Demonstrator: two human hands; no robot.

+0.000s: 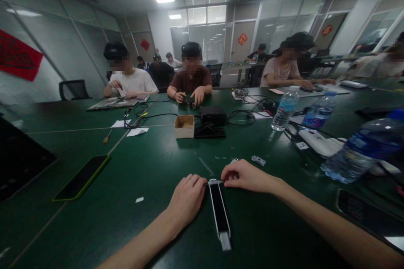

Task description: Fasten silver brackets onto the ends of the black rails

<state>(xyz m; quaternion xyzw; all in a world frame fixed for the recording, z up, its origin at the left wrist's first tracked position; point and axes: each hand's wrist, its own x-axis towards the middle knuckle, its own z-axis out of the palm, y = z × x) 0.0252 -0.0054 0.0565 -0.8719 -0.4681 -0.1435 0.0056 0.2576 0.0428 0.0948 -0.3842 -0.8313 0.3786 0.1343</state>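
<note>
A long, narrow white-framed device (pixel 220 210) with a black face lies on the green table, pointing away from me. A pale tab (pixel 225 241) sticks out of its near end. Across its far end runs a small pale crosspiece (pixel 215 182). My left hand (pixel 188 196) has its fingers closed together at the crosspiece's left end, the palm down. At the right end, my right hand (pixel 241 175) pinches with thumb and forefinger. The fingers cover both ends of the crosspiece. A small grey metal part (pixel 258 160) rests beyond my right hand.
An open cardboard box (pixel 184 127) and a black device (pixel 212 119) stand ahead. Phones lie at left (pixel 82 178) and right (pixel 362 212). Water bottles (pixel 366 147) and cables crowd the right. A small brush (pixel 107 136) lies far left. Co-workers (pixel 191 73) sit opposite.
</note>
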